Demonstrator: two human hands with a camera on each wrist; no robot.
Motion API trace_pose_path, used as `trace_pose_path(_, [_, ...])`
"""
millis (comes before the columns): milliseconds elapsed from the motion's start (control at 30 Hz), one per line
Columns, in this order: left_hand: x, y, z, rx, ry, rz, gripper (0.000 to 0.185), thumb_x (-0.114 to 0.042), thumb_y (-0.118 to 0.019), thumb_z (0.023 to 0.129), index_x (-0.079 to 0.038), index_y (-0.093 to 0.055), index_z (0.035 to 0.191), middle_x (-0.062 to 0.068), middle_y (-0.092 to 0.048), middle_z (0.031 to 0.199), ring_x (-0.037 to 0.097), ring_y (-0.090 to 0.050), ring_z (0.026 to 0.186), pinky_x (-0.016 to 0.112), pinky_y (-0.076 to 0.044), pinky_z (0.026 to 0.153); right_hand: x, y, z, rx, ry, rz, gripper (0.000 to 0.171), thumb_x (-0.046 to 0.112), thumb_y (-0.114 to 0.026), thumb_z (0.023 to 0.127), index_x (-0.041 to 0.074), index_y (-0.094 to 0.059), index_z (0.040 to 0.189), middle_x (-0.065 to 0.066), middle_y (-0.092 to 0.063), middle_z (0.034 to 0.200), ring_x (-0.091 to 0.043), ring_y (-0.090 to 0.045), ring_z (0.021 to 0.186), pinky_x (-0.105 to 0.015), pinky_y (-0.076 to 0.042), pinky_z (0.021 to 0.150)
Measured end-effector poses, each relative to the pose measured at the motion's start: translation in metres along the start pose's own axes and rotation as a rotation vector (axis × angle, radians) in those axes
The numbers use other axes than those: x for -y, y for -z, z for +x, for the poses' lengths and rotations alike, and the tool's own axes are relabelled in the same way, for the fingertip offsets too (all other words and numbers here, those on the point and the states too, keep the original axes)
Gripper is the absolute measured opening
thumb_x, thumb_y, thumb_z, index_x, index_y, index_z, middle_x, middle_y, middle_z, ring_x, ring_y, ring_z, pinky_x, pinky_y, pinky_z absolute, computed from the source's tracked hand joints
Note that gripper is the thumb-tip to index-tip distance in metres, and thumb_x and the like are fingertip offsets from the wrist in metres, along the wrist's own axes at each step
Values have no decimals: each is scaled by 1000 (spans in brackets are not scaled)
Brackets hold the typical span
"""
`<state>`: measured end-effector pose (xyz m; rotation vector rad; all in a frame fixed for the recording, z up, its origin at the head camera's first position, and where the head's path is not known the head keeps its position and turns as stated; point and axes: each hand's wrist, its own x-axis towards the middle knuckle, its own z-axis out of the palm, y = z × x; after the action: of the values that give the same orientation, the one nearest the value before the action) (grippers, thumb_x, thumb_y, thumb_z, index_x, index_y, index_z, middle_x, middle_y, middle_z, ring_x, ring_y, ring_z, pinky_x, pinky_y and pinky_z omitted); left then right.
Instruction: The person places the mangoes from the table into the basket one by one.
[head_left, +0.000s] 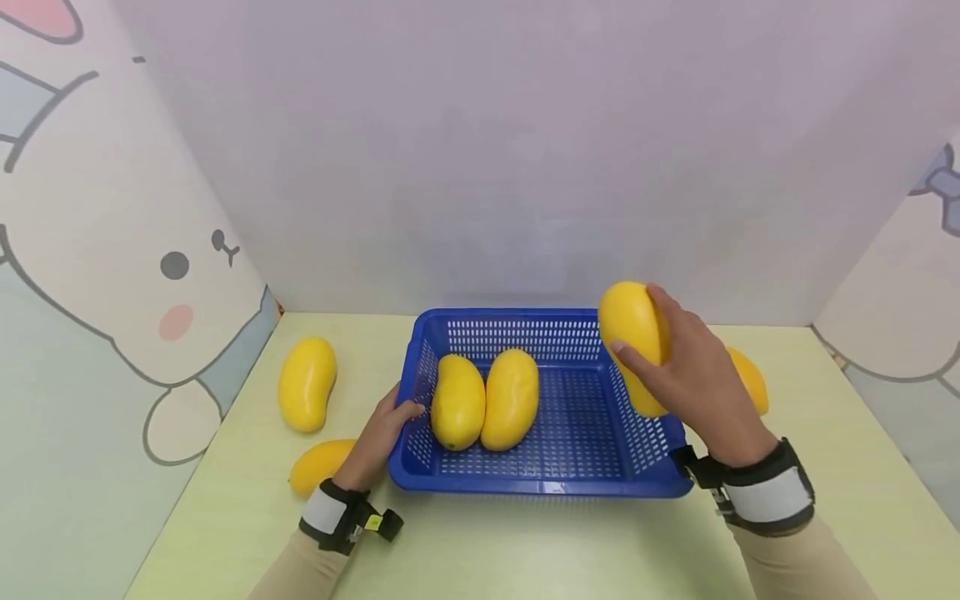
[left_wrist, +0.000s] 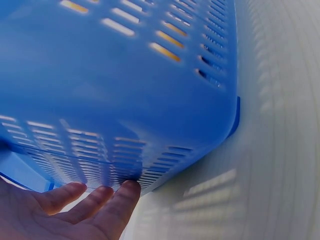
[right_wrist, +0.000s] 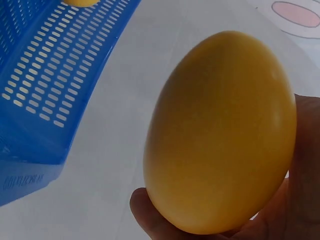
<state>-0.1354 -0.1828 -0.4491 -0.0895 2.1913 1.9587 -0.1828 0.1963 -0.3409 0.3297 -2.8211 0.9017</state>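
Your right hand [head_left: 701, 379] covers one side of the held mango [head_left: 632, 321], and that mango hides part of the right wall of the basket [head_left: 540, 483]. Behind the same hand, most of another mango [head_left: 751, 383] is out of sight; your left hand [head_left: 381, 440] hides one end of a third mango [head_left: 317, 467] beside it. The head view's bottom edge cuts off both sleeves [head_left: 303, 567]. In the left wrist view, the basket runs off the top and its slots give you only yellow slivers [left_wrist: 165, 52]; in the right wrist view, you can't read the small lettering [right_wrist: 24, 181] on its rim
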Motion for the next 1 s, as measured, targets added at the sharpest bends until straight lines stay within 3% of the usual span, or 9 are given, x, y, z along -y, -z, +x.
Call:
trace_pose_path(267, [1, -1, 1, -5, 15, 8, 68, -16, -45, 98, -12, -22, 161, 17, -33, 161, 38, -44, 137, 59, -35, 112, 7, -17, 8, 108, 4, -3, 93, 61, -60, 93, 12, -20, 162, -26, -55, 121, -35, -61, 86, -41, -56, 62])
trace_pose_path(767, [-1, -1, -1, -4, 8, -4, 68, -15, -45, 98, -10, -23, 161, 17, -32, 161, 39, -43, 137, 60, -33, 112, 16, -51, 23, 202, 38, -24, 88, 50, -66, 94, 7, -27, 159, -27, -58, 121, -35, -61, 91, -41, -58, 64])
trace_pose_path(1000, [-4, -1, -1, 1, 7, -14, 68, -15, -44, 98, -11, -21, 162, 16, -31, 162, 39, -41, 138, 60, -33, 112, 17, -61, 28, 271, -12, -53, 88, 51, -66, 93, 5, -27, 158, -26, -59, 115, -32, -61, 87, -36, -56, 59])
